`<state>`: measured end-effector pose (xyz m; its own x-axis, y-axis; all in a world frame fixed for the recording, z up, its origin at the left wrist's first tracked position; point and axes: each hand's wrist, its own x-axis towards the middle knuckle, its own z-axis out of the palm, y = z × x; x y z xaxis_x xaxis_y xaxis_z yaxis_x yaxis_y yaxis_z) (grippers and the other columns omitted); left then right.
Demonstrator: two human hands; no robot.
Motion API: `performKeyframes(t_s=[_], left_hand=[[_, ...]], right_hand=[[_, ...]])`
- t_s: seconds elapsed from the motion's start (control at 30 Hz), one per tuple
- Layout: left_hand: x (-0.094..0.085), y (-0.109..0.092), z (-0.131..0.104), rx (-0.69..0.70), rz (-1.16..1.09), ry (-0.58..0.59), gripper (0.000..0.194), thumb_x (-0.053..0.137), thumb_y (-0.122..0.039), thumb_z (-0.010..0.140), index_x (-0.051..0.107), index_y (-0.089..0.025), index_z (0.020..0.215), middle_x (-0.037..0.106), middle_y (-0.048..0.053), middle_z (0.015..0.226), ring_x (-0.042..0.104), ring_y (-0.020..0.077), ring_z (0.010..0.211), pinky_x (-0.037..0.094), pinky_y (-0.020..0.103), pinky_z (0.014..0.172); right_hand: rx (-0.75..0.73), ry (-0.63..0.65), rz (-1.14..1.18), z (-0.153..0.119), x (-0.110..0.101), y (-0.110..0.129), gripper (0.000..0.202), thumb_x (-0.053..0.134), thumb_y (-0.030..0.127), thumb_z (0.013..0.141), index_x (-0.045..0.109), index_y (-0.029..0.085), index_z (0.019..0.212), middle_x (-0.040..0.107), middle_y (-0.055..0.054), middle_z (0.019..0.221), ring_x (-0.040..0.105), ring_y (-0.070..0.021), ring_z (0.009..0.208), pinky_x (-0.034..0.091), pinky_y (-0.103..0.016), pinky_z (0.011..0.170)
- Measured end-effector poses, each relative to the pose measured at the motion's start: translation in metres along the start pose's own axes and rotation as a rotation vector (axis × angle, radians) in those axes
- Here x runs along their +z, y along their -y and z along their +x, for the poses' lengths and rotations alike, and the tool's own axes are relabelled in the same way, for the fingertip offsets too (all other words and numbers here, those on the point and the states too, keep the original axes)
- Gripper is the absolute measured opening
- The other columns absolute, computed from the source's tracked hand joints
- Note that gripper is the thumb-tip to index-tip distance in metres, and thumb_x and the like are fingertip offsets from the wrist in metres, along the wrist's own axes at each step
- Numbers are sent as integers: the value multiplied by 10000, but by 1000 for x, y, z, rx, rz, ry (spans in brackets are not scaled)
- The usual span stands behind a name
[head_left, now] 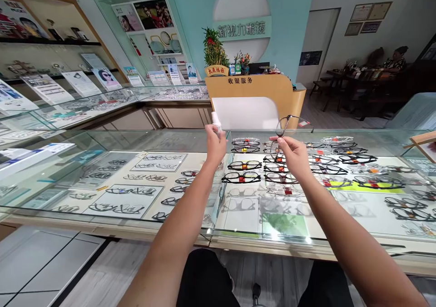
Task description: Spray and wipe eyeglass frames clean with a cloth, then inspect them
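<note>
My left hand is wrapped round a small white spray bottle, held upright above the glass display counter. To its right, my right hand pinches a pair of thin dark-framed eyeglasses by the frame. The glasses are turned on end, one lens above the fingers and one below, with a temple stretching out to the right. A gap separates the bottle from the glasses. Beneath my hands lie rows of eyeglass frames, among them a black pair with a red tag.
More glasses on white trays fill the counter's left part. A side counter with card stands runs along the left wall. Ahead stands a wooden cashier desk with a plant. A person sits at the far right.
</note>
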<state>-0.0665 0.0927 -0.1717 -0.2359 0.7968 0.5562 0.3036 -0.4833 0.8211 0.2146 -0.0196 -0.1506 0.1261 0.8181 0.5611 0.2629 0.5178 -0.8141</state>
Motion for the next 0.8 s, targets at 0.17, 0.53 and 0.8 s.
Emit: performKeyframes(t_s=[0.17,0.53,0.8], left_hand=[[23,-38,-24,-270,-512,426,505,798,-427,766,553,-283,1183,634,26,965,670,215,889,566,282,588],[20,-74,-41,-419,-667,695,898,328,-1124,802,576,-266,718,612,126,780,658,289,784,588,438,609],[35,-52,-49,-132,-367,424,676,697,-916,833,670,-240,847,653,60,905,610,208,847,587,325,767]], right_hand=[[11,28,63,1,0,3,399,625,548,1047,863,243,952,832,-54,985,717,-274,1000,531,-408,954],[30,195,42,-9,11,7,478,622,660,1051,851,255,943,760,-35,860,697,-269,955,522,-388,900],[38,268,79,-13,16,14,541,620,729,1033,863,252,957,811,-52,968,699,-270,974,526,-395,933]])
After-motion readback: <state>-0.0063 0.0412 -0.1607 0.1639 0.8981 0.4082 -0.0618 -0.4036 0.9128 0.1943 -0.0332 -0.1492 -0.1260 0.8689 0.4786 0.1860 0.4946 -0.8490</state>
